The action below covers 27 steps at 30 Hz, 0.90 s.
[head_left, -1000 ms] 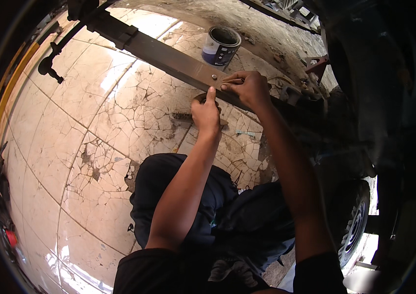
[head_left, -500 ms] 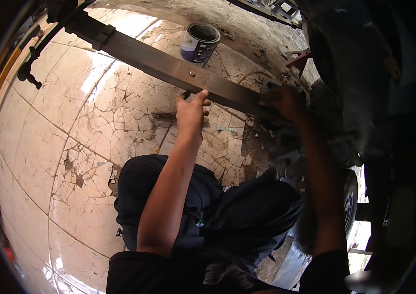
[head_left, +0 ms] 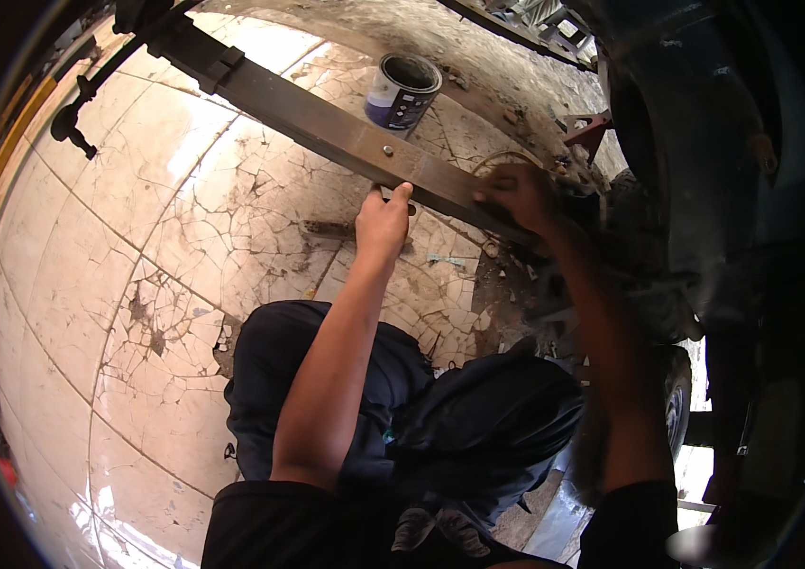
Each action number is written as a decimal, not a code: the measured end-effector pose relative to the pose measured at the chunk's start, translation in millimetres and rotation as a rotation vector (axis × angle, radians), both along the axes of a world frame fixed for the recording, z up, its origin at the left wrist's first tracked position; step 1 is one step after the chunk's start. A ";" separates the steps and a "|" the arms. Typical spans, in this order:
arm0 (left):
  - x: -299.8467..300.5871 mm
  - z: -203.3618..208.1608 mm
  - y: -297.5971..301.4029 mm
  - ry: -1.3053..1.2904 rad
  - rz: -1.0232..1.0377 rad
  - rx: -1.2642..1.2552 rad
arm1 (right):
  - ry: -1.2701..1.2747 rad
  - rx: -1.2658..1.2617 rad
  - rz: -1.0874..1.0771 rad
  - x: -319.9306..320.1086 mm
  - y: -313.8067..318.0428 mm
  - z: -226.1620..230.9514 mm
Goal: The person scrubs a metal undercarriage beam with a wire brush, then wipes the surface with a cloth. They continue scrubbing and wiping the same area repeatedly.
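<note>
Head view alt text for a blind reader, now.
A person's left hand touches the near edge of a long brown metal bar; the blurred right hand is at its darker right part. Beyond it, an open blue-and-white can stands on cracked pale tiles.

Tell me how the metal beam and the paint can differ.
The metal beam is long and straight-sided; the paint can is short and round. The beam is rusty brown; the can is white and dark blue. The beam stretches diagonally; the can stands upright.
</note>
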<state>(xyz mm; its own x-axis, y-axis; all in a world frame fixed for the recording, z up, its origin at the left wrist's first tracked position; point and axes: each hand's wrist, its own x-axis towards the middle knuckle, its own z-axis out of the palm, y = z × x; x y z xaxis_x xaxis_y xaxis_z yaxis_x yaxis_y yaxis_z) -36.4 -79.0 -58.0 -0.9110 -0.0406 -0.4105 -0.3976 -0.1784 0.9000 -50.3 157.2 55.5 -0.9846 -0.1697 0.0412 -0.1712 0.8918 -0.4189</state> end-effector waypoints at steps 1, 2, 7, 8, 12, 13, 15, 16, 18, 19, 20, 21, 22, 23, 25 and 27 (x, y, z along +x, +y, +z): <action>1.3 3.2 -1.0 -0.015 -0.030 0.026 | -0.034 0.072 -0.023 8.4 4.6 11.3; 2.8 5.0 -3.0 -0.028 -0.049 -0.003 | -0.068 0.144 -0.046 15.9 8.9 25.0; 13.4 25.3 5.1 -0.010 -0.100 -0.020 | -0.054 -0.059 -0.034 21.1 37.6 10.3; 13.3 22.5 12.4 0.017 -0.054 -0.028 | -0.055 -0.079 -0.047 14.2 36.3 3.7; 21.8 5.1 32.6 0.126 0.051 -0.079 | 0.010 -0.004 -0.033 -13.9 -58.8 -6.4; 22.7 3.4 32.8 0.158 0.062 -0.101 | 0.003 -0.038 -0.059 -22.1 -81.8 -8.8; 13.4 -14.8 19.0 0.052 -0.057 -0.048 | 0.016 -0.078 -0.075 -32.1 -108.5 -7.9; 11.3 -14.1 14.0 -0.004 -0.125 -0.014 | 0.032 -0.074 -0.077 -34.2 -110.2 -8.6; 15.3 -3.0 13.9 -0.023 -0.021 0.160 | 0.043 -0.135 -0.083 -36.0 -100.9 -19.2; 18.1 2.6 10.9 -0.032 0.039 0.253 | 0.035 -0.134 -0.077 -34.4 -95.2 -21.1; 16.5 -8.4 4.8 -0.034 0.005 0.249 | 0.028 -0.134 -0.073 -30.1 -84.8 -21.0; 15.1 -5.6 6.4 -0.013 -0.002 0.177 | 0.017 -0.133 -0.070 -23.4 -74.3 -18.5; 16.7 -5.2 5.2 -0.003 -0.005 0.096 | -0.040 -0.124 -0.095 -9.5 -67.6 -3.7; 17.4 -4.6 3.9 0.007 -0.009 0.015 | -0.058 -0.128 -0.080 -7.7 -53.3 -4.2; 16.9 1.1 8.0 0.008 -0.066 -0.097 | -0.075 -0.127 -0.079 -1.3 -16.5 -4.4; 21.3 5.0 8.8 0.063 -0.067 -0.134 | -0.086 -0.129 -0.097 -0.1 -1.1 -6.0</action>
<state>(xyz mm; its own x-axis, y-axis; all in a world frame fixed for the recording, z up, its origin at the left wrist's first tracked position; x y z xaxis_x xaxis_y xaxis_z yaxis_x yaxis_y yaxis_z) -15.2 -70.1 -53.1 -0.9373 -0.0293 -0.3474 -0.3466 -0.0299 0.9375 -50.3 156.1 49.5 -0.9969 -0.0730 -0.0283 -0.0462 0.8404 -0.5399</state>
